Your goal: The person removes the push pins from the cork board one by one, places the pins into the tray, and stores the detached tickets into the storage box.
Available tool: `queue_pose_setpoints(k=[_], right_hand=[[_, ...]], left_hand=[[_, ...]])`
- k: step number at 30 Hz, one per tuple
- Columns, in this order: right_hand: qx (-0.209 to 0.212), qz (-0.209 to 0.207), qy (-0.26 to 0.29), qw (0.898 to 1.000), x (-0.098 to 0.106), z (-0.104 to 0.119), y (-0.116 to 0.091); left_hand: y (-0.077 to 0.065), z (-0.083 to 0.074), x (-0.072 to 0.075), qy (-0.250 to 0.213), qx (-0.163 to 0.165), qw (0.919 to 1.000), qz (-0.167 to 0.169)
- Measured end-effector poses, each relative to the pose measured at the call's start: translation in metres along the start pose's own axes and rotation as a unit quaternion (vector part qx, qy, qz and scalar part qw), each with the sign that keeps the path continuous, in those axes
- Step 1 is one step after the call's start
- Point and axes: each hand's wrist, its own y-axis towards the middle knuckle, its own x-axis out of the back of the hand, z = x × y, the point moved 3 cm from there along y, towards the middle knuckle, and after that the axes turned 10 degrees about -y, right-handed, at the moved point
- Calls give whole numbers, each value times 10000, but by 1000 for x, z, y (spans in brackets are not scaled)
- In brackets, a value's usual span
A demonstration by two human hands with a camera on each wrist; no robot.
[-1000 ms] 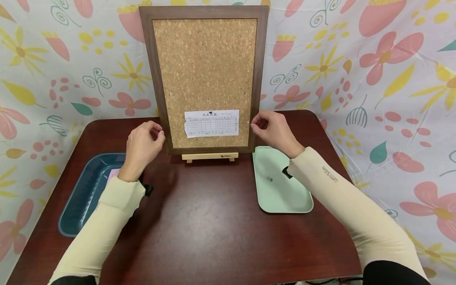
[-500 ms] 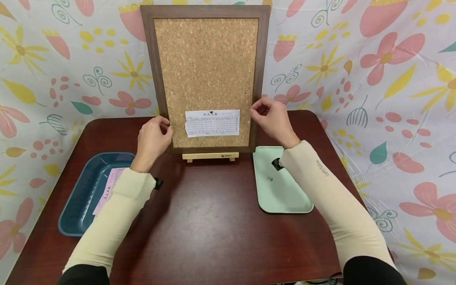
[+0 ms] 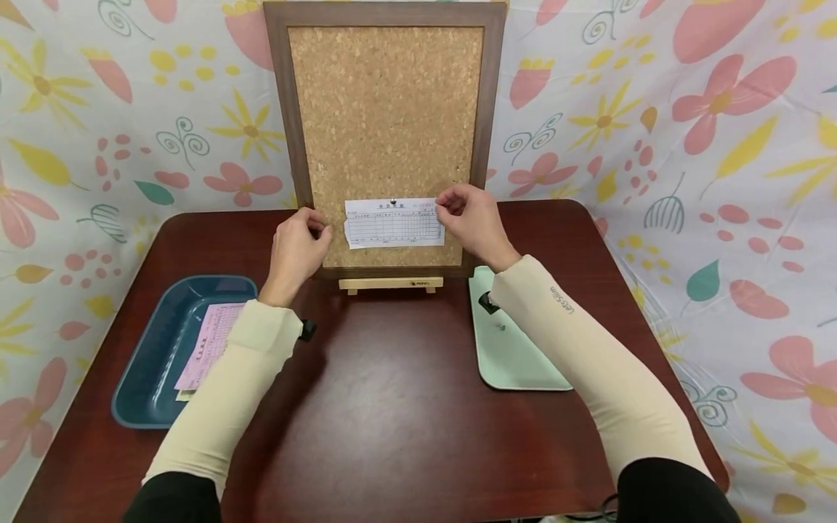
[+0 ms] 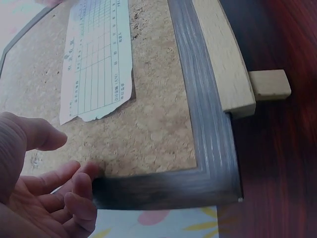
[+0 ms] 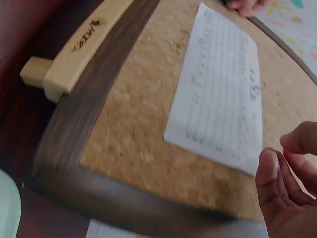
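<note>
A white printed form slip (image 3: 392, 226) hangs low on a framed cork board (image 3: 386, 109), held at its top middle by a small dark pin (image 3: 393, 202). My left hand (image 3: 297, 247) is at the board's lower left frame, with thumb and fingers apart and nothing between them. In the left wrist view the slip's torn left edge lies beyond that hand. My right hand (image 3: 476, 224) is at the slip's upper right corner, fingers bent and thumb close to the index finger. In the right wrist view no paper shows between those fingertips (image 5: 269, 157).
A blue tray (image 3: 140, 363) with pink and other paper slips (image 3: 212, 338) stands left. At right, partly under my right forearm, a pale green tray (image 3: 487, 363) holds a tiny pin-like item (image 3: 501, 327). The board rests on a wooden stand (image 3: 391, 283) against a patterned cloth.
Both hands have moved inward: my left from outside the frame to the board's left edge, my right from the right frame to the slip's corner. The slip stays pinned.
</note>
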Motion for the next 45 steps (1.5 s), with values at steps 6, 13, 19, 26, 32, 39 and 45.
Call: queue_pose_setpoints(k=[6, 13, 19, 26, 32, 39, 45], right_hand=[[30, 31, -40, 10000, -15, 12, 10], [87, 210, 12, 9997, -32, 27, 21], [76, 268, -130, 9995, -42, 36, 25], [35, 206, -84, 9997, -49, 39, 27], [31, 104, -461, 9989, -55, 46, 28], [123, -366, -1065, 9936, -65, 53, 27], [274, -678, -1301, 9888, -68, 54, 26]], left_hand=[[2, -5, -8, -71, 10, 10000, -25], [2, -10, -19, -184, 85, 9998, -6], [2, -12, -25, -395, 70, 9992, 52], [4, -11, -27, -585, -7, 9982, 99], [6, -10, -29, -671, 61, 9975, 212], [6, -14, -31, -544, -32, 9983, 227], [6, -16, -32, -512, -156, 9983, 227]])
